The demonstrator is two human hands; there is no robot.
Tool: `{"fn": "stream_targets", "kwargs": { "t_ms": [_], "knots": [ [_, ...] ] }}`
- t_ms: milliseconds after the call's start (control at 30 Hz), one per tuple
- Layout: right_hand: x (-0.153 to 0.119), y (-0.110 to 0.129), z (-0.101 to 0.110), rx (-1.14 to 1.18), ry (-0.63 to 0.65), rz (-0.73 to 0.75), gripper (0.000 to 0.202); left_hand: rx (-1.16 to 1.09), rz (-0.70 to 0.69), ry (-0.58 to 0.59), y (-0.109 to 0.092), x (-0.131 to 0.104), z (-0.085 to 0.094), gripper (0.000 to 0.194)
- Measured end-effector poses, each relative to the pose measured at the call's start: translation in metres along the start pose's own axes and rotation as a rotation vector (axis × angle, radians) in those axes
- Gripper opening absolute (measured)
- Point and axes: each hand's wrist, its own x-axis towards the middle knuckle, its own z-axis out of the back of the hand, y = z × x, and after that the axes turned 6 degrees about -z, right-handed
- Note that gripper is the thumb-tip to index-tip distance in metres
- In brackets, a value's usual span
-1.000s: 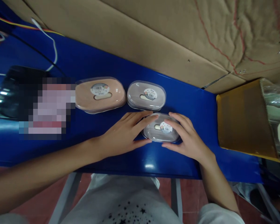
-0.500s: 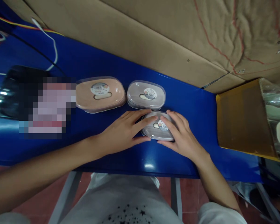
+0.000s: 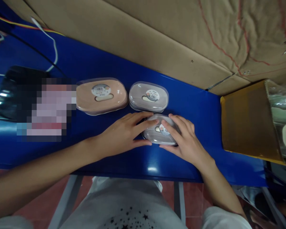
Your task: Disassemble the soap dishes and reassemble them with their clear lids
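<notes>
A grey oval lunch box (image 3: pixel 152 135) with a clear lid and a round label lies on the blue table between my hands. Around its left end curve the fingers of my left hand (image 3: pixel 126 132), one fingertip resting on the lid. My right hand (image 3: pixel 187 138) grips the opposite end, its index finger over the label. Just behind stands a second grey lunch box (image 3: pixel 157 90), and left of that a larger peach lunch box (image 3: pixel 119 92); neither is touched. Fingers cover both ends of the nearest box.
An open cardboard box (image 3: pixel 246 121) with plastic-wrapped pieces stands at the right. Along the back runs a tall cardboard surface (image 3: pixel 143 38). A black object (image 3: pixel 9 92) and a blurred-out patch lie left, near a white cable (image 3: pixel 56 51). The blue table (image 3: pixel 133 165) ends near my body.
My hands and the nearest lunch box have shifted very slightly left and toward me. My grip on it looks the same.
</notes>
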Motion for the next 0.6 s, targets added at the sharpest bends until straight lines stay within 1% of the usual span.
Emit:
{"fn": "stream_targets", "kwargs": {
  "t_ms": [167, 333, 467, 533, 600],
  "knots": [
    [0.0001, 0.0026, 0.0002, -0.036, 0.02, 0.007, 0.096, 0.018, -0.022, 0.004, 0.0032, 0.0, 0.0014, 0.062],
    [0.0016, 0.0065, -0.004, -0.083, 0.022, 0.003, 0.097, -0.009, -0.047, -0.059, 0.0067, -0.0008, -0.0001, 0.059],
    [0.0016, 0.0087, -0.0056, -0.098, 0.031, -0.008, 0.095, -0.072, -0.024, -0.064, 0.0074, -0.003, -0.0004, 0.057],
    [0.0016, 0.0076, -0.0061, -0.089, 0.026, -0.015, 0.094, -0.098, -0.015, -0.056, 0.0061, -0.0041, 0.0001, 0.059],
    [0.0021, 0.0045, -0.0076, -0.063, 0.013, -0.017, 0.093, -0.112, -0.003, -0.031, 0.0037, -0.0045, 0.0007, 0.065]
  ]
}}
